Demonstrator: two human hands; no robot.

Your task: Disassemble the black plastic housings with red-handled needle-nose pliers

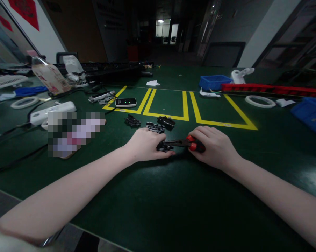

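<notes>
My left hand point(148, 145) is closed round a small black part point(164, 146), gripping it between thumb and fingers. Red-handled pliers point(182, 142) are held in my right hand point(213, 147), their jaws pointing left and reaching the black part. Whether the jaws are clamped on it is too small to tell. Just beyond my left hand lie more dark parts: one point(155, 127) right at the fingers, one point(166, 122) slightly behind it, and one point(132, 120) to the left.
Yellow tape outlines point(185, 105) mark the green table point(158, 203). A white device point(126, 102), a blurred phone-like object point(79, 136), cables and a bottle point(50, 75) are at left. Blue bins point(214, 82), a red strip point(273, 90) and a tape roll point(260, 101) are at right.
</notes>
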